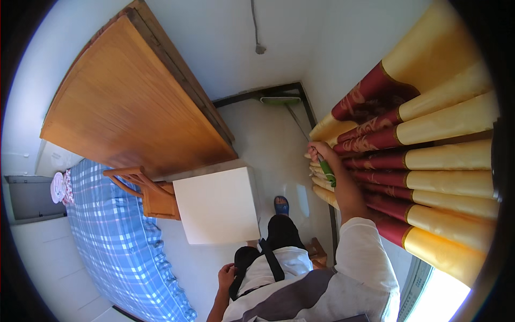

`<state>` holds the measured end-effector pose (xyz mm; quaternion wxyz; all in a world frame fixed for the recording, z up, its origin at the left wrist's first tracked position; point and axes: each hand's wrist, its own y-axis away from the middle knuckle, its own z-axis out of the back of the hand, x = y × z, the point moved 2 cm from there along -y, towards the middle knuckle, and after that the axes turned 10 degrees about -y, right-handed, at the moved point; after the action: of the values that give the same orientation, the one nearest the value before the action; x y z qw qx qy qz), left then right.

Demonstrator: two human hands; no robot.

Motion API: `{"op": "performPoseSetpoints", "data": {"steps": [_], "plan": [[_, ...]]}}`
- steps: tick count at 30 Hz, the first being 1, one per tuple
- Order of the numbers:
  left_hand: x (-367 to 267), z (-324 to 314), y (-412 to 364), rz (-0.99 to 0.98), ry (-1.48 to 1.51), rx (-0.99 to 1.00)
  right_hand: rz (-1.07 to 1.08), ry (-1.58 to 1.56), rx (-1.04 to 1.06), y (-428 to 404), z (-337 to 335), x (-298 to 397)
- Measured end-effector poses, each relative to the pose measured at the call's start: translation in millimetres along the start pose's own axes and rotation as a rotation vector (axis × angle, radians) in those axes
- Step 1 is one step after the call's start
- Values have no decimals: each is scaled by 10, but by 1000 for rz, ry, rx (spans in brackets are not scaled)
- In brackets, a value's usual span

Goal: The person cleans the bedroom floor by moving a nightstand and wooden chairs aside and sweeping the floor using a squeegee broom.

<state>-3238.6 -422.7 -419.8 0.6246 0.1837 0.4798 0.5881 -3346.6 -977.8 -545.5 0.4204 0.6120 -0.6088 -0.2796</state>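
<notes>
My right hand (318,150) grips the thin metal pole of a flat mop (280,100), just beyond its green handle grip. The pole reaches up to the mop's flat green-edged head, which lies on the floor in the corner by the dark baseboard. Yellow and red curtains (374,151) hang right beside this hand and forearm. My left hand (227,275) is low by my left thigh, its fingers bent; whether it holds anything is not clear.
A white box-shaped table (217,206) stands ahead to the left, beside a wooden chair (161,200). Beyond is a large wooden wardrobe (132,96). A bed with a blue checked cover (108,225) lies far left. A small wooden stool (317,252) is near my legs.
</notes>
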Motion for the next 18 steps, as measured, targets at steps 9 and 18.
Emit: {"op": "performPoseSetpoints", "data": {"steps": [9,18], "plan": [[-337,-18,-138,-52,-13,79,-22,-179,231,504,627,-1225],[-105,-190,-719,-193,-25,233,-307,-398,-215,2479,748,-2681]]}}
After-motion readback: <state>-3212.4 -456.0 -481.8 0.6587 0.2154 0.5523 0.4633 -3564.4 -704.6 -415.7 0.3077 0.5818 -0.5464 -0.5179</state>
